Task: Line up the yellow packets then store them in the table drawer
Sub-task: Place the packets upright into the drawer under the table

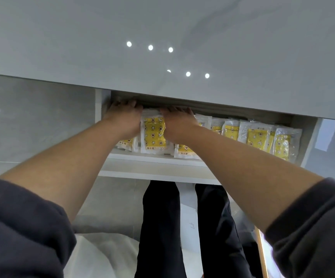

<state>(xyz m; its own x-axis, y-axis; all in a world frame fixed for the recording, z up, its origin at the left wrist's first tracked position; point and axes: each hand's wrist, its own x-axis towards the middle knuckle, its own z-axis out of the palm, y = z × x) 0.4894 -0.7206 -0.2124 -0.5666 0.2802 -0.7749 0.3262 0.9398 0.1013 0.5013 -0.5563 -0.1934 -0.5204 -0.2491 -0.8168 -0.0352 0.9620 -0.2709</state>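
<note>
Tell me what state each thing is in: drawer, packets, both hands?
Drawer: pulled open under the tabletop.
Yellow packets: inside the drawer, in an overlapping row.
Left hand: fingers straight, pressing the row's left end.
Right hand: fingers straight, pressing packets beside it.

Both hands in open drawer (154,164): left hand (125,117), right hand (177,122) flat on yellow packets (257,137).
</note>
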